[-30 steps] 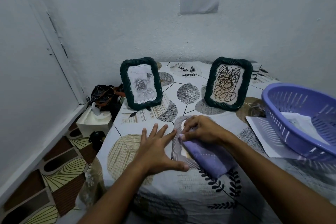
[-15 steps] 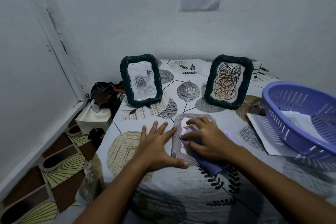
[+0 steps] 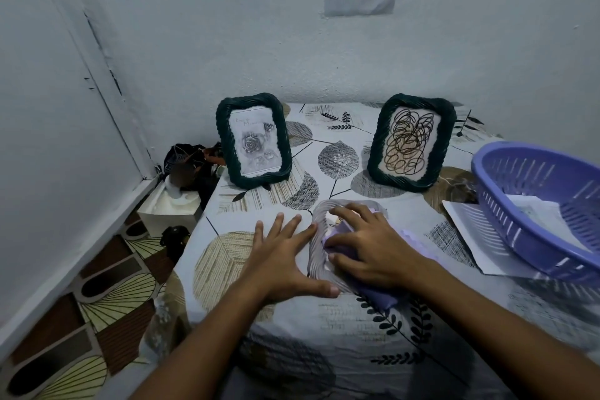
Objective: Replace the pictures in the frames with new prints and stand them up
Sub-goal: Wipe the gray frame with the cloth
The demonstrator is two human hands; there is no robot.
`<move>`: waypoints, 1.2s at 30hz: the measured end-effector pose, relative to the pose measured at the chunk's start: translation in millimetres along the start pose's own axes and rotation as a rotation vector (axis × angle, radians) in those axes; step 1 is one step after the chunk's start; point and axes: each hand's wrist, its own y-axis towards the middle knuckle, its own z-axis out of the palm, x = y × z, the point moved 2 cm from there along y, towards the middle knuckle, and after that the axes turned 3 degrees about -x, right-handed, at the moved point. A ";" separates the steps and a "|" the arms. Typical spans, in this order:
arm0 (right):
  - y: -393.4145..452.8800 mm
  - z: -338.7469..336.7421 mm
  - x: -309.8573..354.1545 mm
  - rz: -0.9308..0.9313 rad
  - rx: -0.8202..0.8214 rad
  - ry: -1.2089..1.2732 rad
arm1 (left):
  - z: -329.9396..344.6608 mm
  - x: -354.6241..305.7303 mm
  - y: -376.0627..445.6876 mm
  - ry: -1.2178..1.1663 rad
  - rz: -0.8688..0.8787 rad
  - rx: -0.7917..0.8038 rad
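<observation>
**A:** What is each grip doing?

**B:** The right hand (image 3: 367,247) sits low and right of centre, fingers curled over a purple cloth (image 3: 378,297), pressing it onto the pale frame (image 3: 316,256) that lies flat on the table (image 3: 341,321). The left hand (image 3: 282,256) is spread open just left of that, fingers straight and flat on the table; its thumb and fingertips touch the frame's left edge and close on nothing.

**A:** How will that frame handle?

**B:** I'd judge it light and stiff, with a ribbed, woven-looking border that gives good purchase. The middle panel looks like the weak part, so I'd take it by the two long sides of the border, not the centre. Being light, it probably slides on the tablecloth unless braced, which is what the open hand seems to be for.

**A:** And farther out?

**B:** Two dark green frames stand upright near the wall: one with a rose print (image 3: 255,141) at upper centre-left, one with a scribble print (image 3: 410,143) at upper centre-right, well apart. A purple basket (image 3: 506,204) holding papers sits at the right edge, over a loose sheet (image 3: 470,230).
</observation>
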 end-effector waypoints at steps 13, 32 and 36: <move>-2.4 -1.5 2.1 0.067 0.151 -0.027 | 0.1 0.0 -0.1 0.005 0.002 0.004; -6.7 -6.4 10.6 0.119 0.229 -0.038 | 2.1 2.6 1.2 0.003 0.006 -0.005; -4.6 -10.9 7.2 0.163 0.201 -0.119 | 2.2 3.1 1.6 0.002 0.002 -0.007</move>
